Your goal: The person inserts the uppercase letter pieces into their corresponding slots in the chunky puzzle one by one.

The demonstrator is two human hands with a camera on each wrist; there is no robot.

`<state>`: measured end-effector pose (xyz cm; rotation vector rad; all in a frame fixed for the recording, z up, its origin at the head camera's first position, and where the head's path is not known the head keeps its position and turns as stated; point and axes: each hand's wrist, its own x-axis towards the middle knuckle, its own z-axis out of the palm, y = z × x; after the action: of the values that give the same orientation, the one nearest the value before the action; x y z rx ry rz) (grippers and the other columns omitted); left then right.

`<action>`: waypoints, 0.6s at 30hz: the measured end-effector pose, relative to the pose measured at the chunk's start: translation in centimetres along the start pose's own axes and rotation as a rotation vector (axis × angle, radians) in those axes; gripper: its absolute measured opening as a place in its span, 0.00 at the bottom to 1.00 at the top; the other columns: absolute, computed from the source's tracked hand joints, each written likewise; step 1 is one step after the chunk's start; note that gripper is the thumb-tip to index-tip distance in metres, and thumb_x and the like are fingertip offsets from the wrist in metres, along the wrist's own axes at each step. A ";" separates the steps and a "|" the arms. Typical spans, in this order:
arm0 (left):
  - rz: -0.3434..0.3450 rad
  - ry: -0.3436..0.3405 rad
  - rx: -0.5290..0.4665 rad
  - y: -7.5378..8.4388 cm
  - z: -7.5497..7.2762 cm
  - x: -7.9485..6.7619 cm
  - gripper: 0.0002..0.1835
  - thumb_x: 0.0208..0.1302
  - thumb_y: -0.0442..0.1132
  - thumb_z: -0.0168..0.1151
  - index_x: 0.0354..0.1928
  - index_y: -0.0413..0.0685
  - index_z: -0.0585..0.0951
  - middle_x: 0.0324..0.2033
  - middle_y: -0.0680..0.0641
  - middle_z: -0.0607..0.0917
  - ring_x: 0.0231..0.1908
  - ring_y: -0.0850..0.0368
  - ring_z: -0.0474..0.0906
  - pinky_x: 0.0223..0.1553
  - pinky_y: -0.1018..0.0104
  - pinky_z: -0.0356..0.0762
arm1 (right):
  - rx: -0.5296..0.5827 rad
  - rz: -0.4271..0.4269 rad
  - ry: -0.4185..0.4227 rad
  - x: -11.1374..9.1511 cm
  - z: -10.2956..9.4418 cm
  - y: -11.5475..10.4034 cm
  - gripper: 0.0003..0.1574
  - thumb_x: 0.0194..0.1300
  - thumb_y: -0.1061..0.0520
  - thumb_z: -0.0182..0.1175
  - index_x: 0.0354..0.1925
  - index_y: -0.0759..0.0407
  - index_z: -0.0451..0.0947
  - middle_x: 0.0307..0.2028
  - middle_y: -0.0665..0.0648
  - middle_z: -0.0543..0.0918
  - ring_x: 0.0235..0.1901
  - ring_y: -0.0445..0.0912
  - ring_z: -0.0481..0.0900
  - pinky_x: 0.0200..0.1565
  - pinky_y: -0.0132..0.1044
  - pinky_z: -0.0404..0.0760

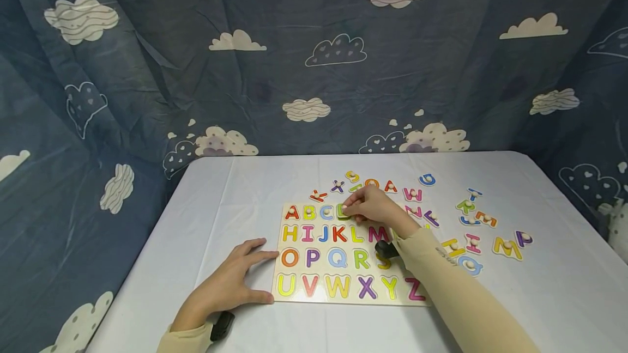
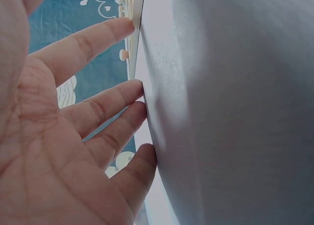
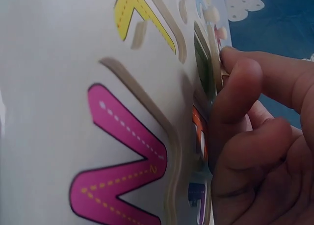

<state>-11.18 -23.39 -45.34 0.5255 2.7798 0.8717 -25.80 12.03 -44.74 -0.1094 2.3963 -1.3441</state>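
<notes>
A pale wooden alphabet board lies on the table, its printed letter recesses in rows. Letter pieces A, B and C sit in its top row, each with a knob. My right hand pinches a green letter D at the D recess, partly covered by the fingers. In the right wrist view, the green D appears edge-on beside the fingertips. My left hand is spread at the board's left side, fingertips and thumb touching its edge.
Loose knobbed letters lie behind and right of the board, among them a K, an X, a blue D, a yellow M and a purple P. A cloud-patterned curtain hangs behind the white table.
</notes>
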 end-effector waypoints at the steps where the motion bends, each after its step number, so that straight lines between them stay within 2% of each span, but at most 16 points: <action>1: 0.001 0.000 0.000 0.0 0.0 0.0 0.47 0.43 0.55 0.89 0.69 0.59 0.83 0.78 0.40 0.69 0.78 0.35 0.64 0.74 0.32 0.68 | 0.001 0.007 -0.001 0.0 0.0 0.0 0.11 0.70 0.56 0.72 0.46 0.62 0.87 0.24 0.50 0.80 0.20 0.40 0.75 0.23 0.29 0.72; 18: -0.011 -0.001 0.003 0.0 0.2 0.1 0.46 0.43 0.54 0.90 0.69 0.60 0.83 0.78 0.41 0.70 0.78 0.35 0.65 0.74 0.33 0.69 | -0.015 -0.006 -0.004 -0.1 0.4 -0.2 0.10 0.71 0.59 0.71 0.44 0.65 0.86 0.21 0.50 0.78 0.19 0.38 0.74 0.22 0.27 0.71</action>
<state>-11.27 -23.24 -45.52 0.5105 2.7806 0.8644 -25.55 11.65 -44.72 -0.1230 2.4052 -1.3274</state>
